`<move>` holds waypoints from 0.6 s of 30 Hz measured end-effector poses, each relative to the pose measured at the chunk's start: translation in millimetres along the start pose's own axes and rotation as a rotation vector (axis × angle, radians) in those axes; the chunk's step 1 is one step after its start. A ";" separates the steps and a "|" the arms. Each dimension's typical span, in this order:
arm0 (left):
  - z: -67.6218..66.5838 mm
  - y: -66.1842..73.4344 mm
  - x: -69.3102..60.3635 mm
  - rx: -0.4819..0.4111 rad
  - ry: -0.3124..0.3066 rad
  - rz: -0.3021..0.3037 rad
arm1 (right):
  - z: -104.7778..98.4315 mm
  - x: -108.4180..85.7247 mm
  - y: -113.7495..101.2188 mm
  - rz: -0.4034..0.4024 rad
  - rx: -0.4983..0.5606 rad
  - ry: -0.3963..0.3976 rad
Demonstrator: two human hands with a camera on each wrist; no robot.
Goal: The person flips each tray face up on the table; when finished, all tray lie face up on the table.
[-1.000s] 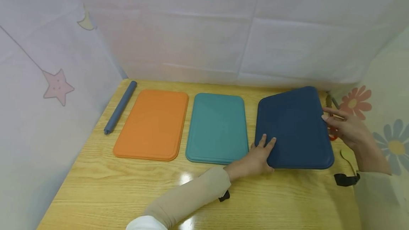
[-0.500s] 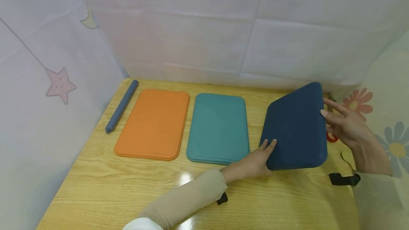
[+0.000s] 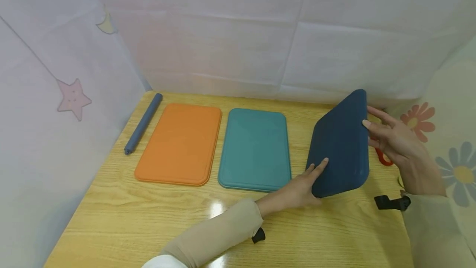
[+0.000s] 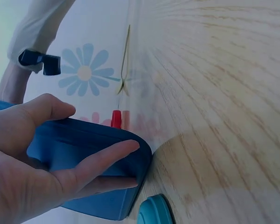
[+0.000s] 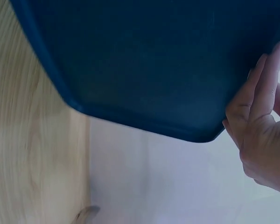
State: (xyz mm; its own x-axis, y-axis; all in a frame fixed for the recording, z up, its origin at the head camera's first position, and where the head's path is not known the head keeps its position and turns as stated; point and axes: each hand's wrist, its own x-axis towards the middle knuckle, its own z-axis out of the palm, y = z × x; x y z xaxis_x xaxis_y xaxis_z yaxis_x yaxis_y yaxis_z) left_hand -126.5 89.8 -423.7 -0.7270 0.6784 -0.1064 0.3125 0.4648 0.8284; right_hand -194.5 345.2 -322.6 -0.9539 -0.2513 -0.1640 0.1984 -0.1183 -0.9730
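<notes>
A dark blue tray (image 3: 340, 148) is tilted up on its left long side, its right side raised off the wooden table (image 3: 320, 235). At its lower left corner my left hand (image 3: 301, 189) grips the edge, fingers along the tray's outer face. My right hand (image 3: 399, 142) pinches the raised right edge between thumb and fingers. In the right wrist view, the rimmed inner side of the tray (image 5: 149, 70) faces the camera, with the fingers of my right hand (image 5: 261, 121) along that side. The left wrist view shows the tray's rounded corner (image 4: 126, 140) touching the table.
An orange tray (image 3: 180, 144) and a teal tray (image 3: 254, 150) lie flat to the left. Past them is a blue-grey rod (image 3: 143, 124). A red loop handle (image 3: 384, 158) and a thin gold utensil (image 4: 124, 65) lie by the right wall. Cloth walls border the table.
The dark blue tray has tilted further up, its right side rising and swinging leftward with my right hand. My left hand has stayed at its lower left corner.
</notes>
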 end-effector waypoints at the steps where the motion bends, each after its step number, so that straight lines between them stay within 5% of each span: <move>1: 0.6 0.7 -0.6 -0.009 0.008 0.008 | 3.0 1.4 -1.2 0.002 -0.018 0.008; 10: -2.7 11.6 -6.0 -0.016 0.104 0.129 | 21.8 12.8 -7.2 0.015 -0.108 0.021; 18: -5.3 19.9 -12.9 -0.066 0.171 0.117 | 37.8 20.4 -5.3 0.000 -0.075 0.032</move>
State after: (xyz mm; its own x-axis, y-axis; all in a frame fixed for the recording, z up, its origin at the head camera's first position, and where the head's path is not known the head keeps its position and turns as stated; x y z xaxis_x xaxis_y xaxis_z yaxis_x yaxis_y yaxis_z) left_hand -114.1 87.2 -402.9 -0.7831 0.6164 0.0830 0.3645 0.3467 0.8643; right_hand -206.4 304.4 -314.7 -0.9608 -0.2206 -0.1677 0.1819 -0.0457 -0.9822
